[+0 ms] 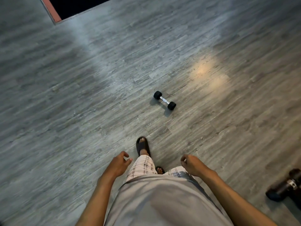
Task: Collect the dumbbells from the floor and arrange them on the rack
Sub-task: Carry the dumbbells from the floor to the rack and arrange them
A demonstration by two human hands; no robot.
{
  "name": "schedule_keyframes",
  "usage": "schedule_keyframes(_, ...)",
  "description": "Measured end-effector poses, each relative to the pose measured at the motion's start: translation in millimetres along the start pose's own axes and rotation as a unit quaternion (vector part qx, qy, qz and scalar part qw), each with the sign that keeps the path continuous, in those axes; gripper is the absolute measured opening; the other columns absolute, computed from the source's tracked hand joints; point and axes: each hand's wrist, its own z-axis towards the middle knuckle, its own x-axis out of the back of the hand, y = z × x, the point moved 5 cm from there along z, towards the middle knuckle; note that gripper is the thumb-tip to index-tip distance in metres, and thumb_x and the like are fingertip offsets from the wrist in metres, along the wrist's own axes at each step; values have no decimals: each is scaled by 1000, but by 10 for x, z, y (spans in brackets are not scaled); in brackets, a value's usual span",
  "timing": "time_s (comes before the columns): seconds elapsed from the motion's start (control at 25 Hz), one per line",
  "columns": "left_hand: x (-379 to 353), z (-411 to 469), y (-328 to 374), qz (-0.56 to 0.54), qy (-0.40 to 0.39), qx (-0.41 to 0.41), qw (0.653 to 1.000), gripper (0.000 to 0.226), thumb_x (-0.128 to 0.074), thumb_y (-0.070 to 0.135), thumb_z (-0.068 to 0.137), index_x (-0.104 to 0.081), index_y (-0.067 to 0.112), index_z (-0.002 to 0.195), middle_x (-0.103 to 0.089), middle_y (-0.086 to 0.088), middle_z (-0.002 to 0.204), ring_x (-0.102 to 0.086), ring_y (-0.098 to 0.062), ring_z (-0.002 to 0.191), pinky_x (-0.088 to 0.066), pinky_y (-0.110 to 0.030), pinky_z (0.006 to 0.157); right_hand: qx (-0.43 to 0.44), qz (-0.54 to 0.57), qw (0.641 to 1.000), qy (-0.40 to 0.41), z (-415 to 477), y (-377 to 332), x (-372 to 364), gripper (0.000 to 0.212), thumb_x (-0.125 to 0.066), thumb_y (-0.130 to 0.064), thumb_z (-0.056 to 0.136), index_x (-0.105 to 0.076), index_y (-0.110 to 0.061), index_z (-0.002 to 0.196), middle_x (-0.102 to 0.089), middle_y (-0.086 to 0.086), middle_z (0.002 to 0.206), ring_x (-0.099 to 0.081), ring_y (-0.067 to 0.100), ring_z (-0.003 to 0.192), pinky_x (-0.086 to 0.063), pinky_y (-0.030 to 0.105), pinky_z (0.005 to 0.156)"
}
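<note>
A small dumbbell (164,100) with black ends and a chrome handle lies on the grey wood-look floor, ahead of me and slightly right. My left hand (119,163) hangs at my side with loosely curled fingers and holds nothing. My right hand (192,163) hangs the same way, also holding nothing. Both hands are well short of the dumbbell. A larger dark dumbbell (285,186) lies at the right edge, partly cut off. No rack is in view.
My feet in dark slides (143,146) stand on the floor between me and the small dumbbell. A dark opening with a reddish border (53,12) is at the far upper left. Grey plank floor (81,95) stretches all around.
</note>
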Motion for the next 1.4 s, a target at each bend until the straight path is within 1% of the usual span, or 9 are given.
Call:
schedule_keyframes(0.32,711,1568,1048,34,-43,-6,998,35,-54,40,95,-55,16,120,-66,-10,113,-63,-24,96,-48,-31,81,-36,21,999,2,1338,-160,1236,24,-47,-18,94,-65,-7,106,-70,13,108,-63,30,102,-47,34,82)
schedule_keyframes(0.52,1084,2486,1823,91,-72,-20,993,34,-56,37,95,-56,13,120,-66,-14,115,-60,-23,92,-46,-29,80,-56,30,998,-6,2131,-438,1955,24,-45,-13,92,-66,-2,98,-71,20,101,-66,35,95,-47,36,76)
schedule_keyframes(0.6,1145,2982,2098,95,-85,-12,992,36,-57,38,94,-56,13,120,-66,-16,115,-63,-25,93,-49,-32,82,-53,47,997,-22,2653,-529,2186,26,-45,-16,94,-65,0,102,-69,23,104,-65,37,98,-50,40,82)
schedule_keyframes(0.68,1189,3184,2326,92,-85,-26,992,36,-58,38,93,-57,13,119,-67,-18,114,-65,-31,96,-50,-35,82,-48,69,996,-27,2847,-659,2363,38,-47,-32,91,-61,0,106,-63,28,112,-60,43,106,-50,47,92)
schedule_keyframes(0.84,844,4278,2649,88,-103,-6,991,38,-59,40,92,-57,13,118,-66,-17,116,-66,-31,97,-51,-35,83,-37,34,998,-33,4020,-517,2394,31,-48,-27,95,-65,-4,103,-71,21,103,-67,38,97,-55,42,83)
schedule_keyframes(1.04,117,5669,2923,10,-87,18,996,29,-58,31,94,-59,13,116,-65,-10,109,-62,-22,94,-49,-31,82,-10,-16,998,-58,5608,-162,2147,27,-44,-16,94,-65,-2,104,-69,22,104,-65,39,99,-49,39,82)
schedule_keyframes(1.16,-545,6583,2839,-135,-79,106,982,9,-54,25,95,-56,16,95,-65,-13,99,-65,-25,80,-53,-35,73,-18,-36,996,-83,6568,220,1753,28,-46,-17,94,-62,-5,113,-65,20,112,-61,38,104,-49,41,89)
schedule_keyframes(1.28,-1115,7370,2649,-330,-58,209,919,11,-50,19,97,-55,13,90,-61,-13,87,-61,-27,78,-53,-32,66,-21,-54,995,-81,7418,529,1353,28,-51,-12,88,-60,-5,114,-65,20,111,-62,36,105,-49,33,79)
schedule_keyframes(1.4,-1634,8160,2365,-454,-16,270,849,17,-53,21,95,-54,12,81,-59,-10,84,-62,-27,89,-56,-37,84,-14,-66,995,-69,8145,769,960,41,-56,-15,86,-52,-5,126,-59,20,122,-54,37,117,-49,40,93)
